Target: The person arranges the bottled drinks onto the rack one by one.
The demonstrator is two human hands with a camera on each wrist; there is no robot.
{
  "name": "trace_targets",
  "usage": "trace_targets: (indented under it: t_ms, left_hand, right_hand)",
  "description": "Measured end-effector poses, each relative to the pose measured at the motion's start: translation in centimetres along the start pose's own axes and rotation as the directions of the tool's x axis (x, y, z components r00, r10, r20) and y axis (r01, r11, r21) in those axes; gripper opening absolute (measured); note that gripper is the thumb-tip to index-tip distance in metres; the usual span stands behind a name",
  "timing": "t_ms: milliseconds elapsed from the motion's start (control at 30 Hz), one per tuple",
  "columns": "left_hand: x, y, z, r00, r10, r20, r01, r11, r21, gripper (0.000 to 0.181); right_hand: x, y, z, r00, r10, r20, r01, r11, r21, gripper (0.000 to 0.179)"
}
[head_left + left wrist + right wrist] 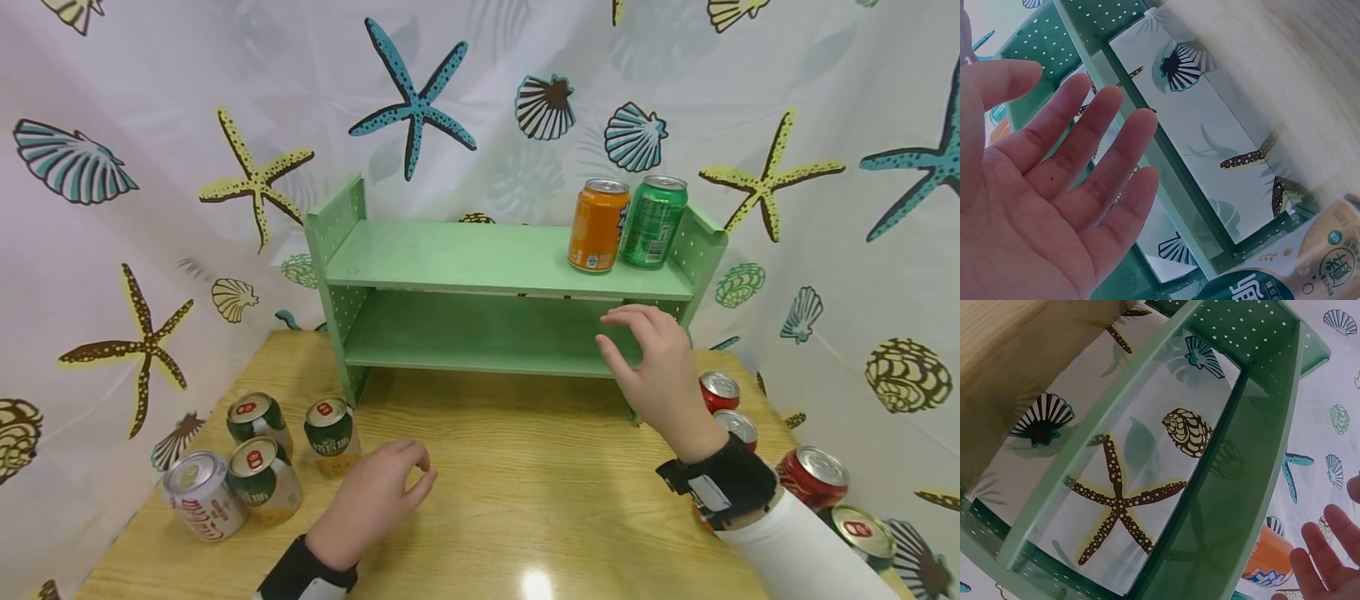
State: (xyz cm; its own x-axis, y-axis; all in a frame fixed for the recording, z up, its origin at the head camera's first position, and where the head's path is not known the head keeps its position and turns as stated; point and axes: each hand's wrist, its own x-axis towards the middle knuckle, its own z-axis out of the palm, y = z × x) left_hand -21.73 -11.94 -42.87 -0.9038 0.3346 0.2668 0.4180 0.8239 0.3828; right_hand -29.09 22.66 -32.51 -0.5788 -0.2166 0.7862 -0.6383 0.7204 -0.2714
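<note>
Orange can (597, 227) and green can (656, 223) upright, side by side, at right end of shelf (450, 254), top tier. Right hand (660, 379) in front of lower tier: thumb and fingers spread, holding nothing. Left hand (382, 492) over bench (525, 467): fingers loosely bent and apart, palm bare, near a gold can (330, 437). Step, as judged: between placements, stocking shelf. Next move likely calls for one hand to grip a bench can round its body, lift upright, clear its neighbours.
</note>
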Motion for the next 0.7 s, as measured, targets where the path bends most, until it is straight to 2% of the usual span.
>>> trace_targets:
  t_ms: [167,333,467,600,700]
  left_hand:
    - [0.1,0.1,0.2,1.0,0.005,-0.016,-0.005,1.0,0.011,0.014]
    - [0.0,-0.1,-0.1,0.998,-0.037,-0.048,0.037,0.999,0.008,0.013]
    - [-0.1,-0.5,-0.4,0.991,-0.059,-0.118,0.062,0.998,0.027,0.013]
    - [-0.1,-1.0,-0.6,0.977,-0.028,-0.213,0.041,0.998,0.055,0.015]
    - [-0.1,-1.2,-0.6,0.967,0.0,-0.254,0.017,0.998,0.065,0.016]
  right_hand:
    - [-1.3,0.0,0.4,0.999,-0.048,-0.005,0.048,0.999,0.01,0.024]
    - [-2.4,-0.5,0.8,0.998,-0.066,0.008,0.066,0.998,0.017,0.024]
    - [-3.4,-0.9,0.9,0.997,-0.071,0.015,0.07,0.997,0.024,0.026]
    - [-4.3,-1.1,0.8,0.997,-0.078,0.025,0.077,0.997,0.021,0.027]
    - [-4.9,-1.1,0.6,0.997,-0.069,0.028,0.069,0.997,0.02,0.028]
